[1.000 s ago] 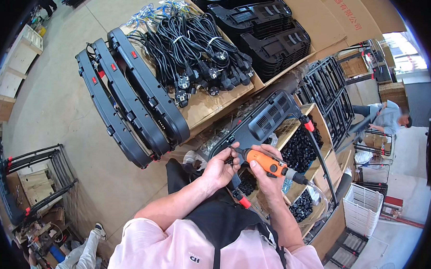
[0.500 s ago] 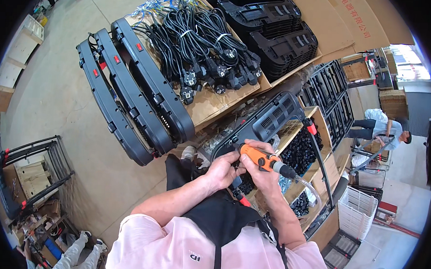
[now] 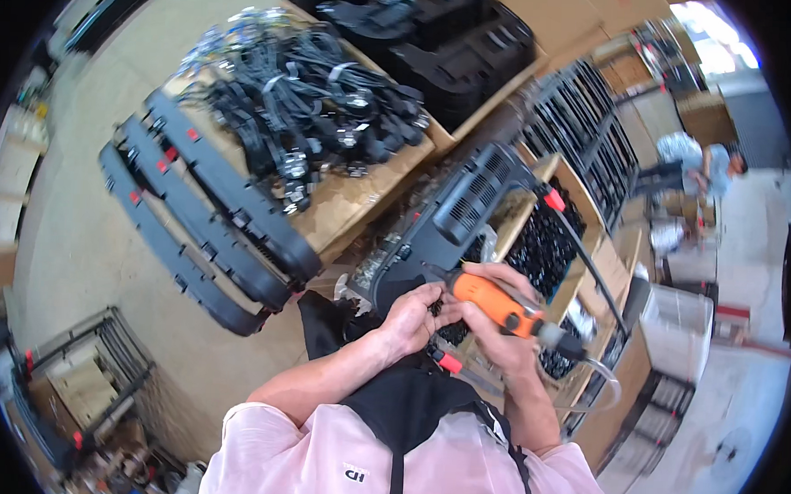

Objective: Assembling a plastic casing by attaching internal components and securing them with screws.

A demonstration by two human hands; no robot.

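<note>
My right hand (image 3: 498,326) is wrapped round an orange power screwdriver (image 3: 490,302) with a clear hose (image 3: 612,391) at its back end. The tool lies tilted, its dark tip pointing up and left over a black plastic housing (image 3: 408,263) that has a slotted vent panel (image 3: 475,196). My left hand (image 3: 407,320) is closed beside it at the housing's near end, fingertips pinched close to my right fingers. Whatever small thing sits in that pinch is too blurred to name. A red-ended black bar (image 3: 446,362) shows just below my hands.
Three long black housings (image 3: 211,221) stand at the left, beside a bundle of black power cords (image 3: 309,102) on cardboard. Stacked black covers (image 3: 457,60) lie behind. To the right are wooden bins of small black parts (image 3: 546,240) and black frames (image 3: 586,127). Another person (image 3: 703,172) is at far right.
The screwdriver has shifted slightly right and turned, its tip now clear of my left fingers. The whole view has swung, so the housings and cords sit farther left.
</note>
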